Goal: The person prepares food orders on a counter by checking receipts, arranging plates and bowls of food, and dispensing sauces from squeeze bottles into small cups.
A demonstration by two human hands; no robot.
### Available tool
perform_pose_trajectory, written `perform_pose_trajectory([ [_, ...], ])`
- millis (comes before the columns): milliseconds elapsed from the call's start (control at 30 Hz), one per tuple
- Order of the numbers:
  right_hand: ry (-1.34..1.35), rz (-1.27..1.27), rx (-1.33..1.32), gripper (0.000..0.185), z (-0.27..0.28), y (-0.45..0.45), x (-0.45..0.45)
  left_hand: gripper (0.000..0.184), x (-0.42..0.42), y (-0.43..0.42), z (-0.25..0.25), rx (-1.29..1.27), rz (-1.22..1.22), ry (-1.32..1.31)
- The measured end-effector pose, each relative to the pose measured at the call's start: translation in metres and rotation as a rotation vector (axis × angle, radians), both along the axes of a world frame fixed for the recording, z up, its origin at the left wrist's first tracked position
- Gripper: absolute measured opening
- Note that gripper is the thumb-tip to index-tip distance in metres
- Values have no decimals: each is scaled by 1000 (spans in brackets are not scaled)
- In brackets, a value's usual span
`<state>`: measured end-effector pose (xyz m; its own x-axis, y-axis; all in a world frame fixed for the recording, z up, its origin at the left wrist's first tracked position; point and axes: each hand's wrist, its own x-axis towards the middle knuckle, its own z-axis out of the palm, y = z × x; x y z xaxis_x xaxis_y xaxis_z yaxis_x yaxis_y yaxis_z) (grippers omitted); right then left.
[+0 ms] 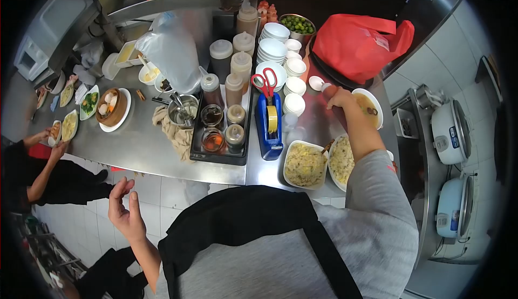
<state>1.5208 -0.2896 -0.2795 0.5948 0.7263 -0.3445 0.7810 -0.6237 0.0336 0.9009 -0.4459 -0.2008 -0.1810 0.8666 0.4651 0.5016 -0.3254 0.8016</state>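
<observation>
Black apron (237, 212) fills the bottom centre; from afar I see the right hand (339, 100) gripping a reddish bottle (327, 89), upper right; the left hand (127, 212), lower left, has fingers loosely parted.

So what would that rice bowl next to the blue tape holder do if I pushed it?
The rice bowl would probably feel heavy for its size, because rice fills it. It might slide easily, since the metal counter looks smooth. Pushed the wrong way, it could tip off: it's close to the edge.
</observation>
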Motion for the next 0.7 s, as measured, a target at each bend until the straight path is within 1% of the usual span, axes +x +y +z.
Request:
perform_pose_trajectory([
  [33, -7, 1, -45, 97, 3, 2, -2, 30, 1, -1, 1, 1, 6, 1],
  [133, -119, 45, -108, 60, 15, 6, -12, 30, 3, -2, 1, 6, 11, 4],
  [233, -177, 117, -149, 44, 20, 11, -12, 31, 2, -4, 0, 14, 11, 2],
  [333, -205, 132, -266, 41, 20, 20, -10, 31, 0, -5, -5, 30, 34, -9],
  [400, -248, 246, -271, 38, 24, 18, -15, 32, -3, -8, -4, 19, 73, 8],
  [433, -305, 363, -189, 34, 10, 18, -4, 31, -4, -8, -3, 33, 71, 46],
  [467, -344, 432, -215, 54, -6, 27, 11, 31, -5, -9, 0, 32, 83, 81],
  [500, -326, 465, -211, 58, -5, 34, 10, 30, -3, -9, 5, 41, 78, 82],
  [600, -225, 384, -219, 70, 30, 21, -27, 30, -7, -9, 12, 65, 84, 117],
  [633, -276, 303, -201, 78, 18, 27, -15, 31, -6, -9, 15, 77, 70, 86],
  [667, -313, 290, -177, 84, 23, 25, -22, 31, -7, -10, 17, 71, 75, 96],
  [700, -301, 291, -195, 85, 21, 29, -25, 32, -7, -12, 18, 65, 70, 103],
])
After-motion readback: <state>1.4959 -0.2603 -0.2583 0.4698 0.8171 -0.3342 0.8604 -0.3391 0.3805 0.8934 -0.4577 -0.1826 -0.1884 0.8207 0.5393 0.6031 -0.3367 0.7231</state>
